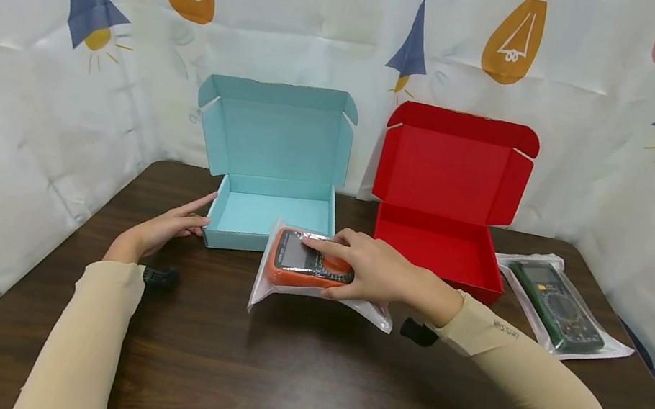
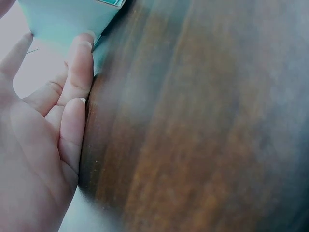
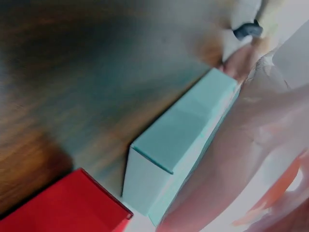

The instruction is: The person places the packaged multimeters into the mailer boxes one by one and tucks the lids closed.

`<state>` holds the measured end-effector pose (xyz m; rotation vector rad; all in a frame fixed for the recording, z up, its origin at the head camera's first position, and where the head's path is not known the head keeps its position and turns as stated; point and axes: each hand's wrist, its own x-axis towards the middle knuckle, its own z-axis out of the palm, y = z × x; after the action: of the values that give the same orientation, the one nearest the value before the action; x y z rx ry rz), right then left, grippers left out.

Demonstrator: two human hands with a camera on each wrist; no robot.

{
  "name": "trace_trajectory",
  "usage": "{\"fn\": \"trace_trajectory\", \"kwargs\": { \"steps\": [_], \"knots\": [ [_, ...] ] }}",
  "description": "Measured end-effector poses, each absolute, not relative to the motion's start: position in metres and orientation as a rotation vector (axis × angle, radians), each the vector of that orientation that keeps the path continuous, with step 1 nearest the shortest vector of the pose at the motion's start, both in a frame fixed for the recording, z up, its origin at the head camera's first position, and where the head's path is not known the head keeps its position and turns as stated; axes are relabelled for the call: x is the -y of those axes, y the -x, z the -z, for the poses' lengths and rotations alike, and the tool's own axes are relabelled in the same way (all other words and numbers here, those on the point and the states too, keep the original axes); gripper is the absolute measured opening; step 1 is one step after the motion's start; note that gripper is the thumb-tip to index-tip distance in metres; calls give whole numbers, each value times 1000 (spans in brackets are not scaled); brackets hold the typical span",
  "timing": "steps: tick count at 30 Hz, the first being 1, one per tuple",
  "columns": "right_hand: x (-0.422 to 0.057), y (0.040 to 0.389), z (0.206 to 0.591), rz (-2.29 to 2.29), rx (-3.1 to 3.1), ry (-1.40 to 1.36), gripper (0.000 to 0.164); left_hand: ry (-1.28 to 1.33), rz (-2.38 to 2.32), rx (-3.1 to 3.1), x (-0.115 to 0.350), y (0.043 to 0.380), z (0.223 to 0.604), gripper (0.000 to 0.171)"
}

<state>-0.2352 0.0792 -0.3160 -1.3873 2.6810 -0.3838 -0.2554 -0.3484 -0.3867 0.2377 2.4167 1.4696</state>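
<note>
My right hand (image 1: 378, 270) grips an orange multimeter (image 1: 283, 275) with a dark face, sealed in a clear plastic bag (image 1: 262, 288). The meter is held in the air in front of the open light-blue cardboard box (image 1: 235, 242), overlapping its front right corner in the head view. In the right wrist view, part of the orange casing (image 3: 277, 191) shows beside the fingers, with the blue box (image 3: 176, 123) beyond. My left hand (image 1: 162, 228) rests at the blue box's left side, fingers extended and fingertips against its wall. That box's visible floor is bare.
To the right of the blue box stands an open red cardboard box (image 1: 441, 173), lid raised. Beside it on the dark wooden table (image 1: 295, 389) lies a green-edged multimeter (image 1: 558, 311) in a clear bag. A white curtain (image 1: 283, 7) printed with lamps hangs behind.
</note>
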Motion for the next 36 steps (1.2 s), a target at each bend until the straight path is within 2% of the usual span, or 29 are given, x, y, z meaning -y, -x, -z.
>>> {"fn": "trace_trajectory", "kwargs": {
  "steps": [36],
  "knots": [
    [-50, 277, 303, 301, -2759, 1373, 92, -232, -1448, -2426, 350, 257, 385, 75]
  ]
}}
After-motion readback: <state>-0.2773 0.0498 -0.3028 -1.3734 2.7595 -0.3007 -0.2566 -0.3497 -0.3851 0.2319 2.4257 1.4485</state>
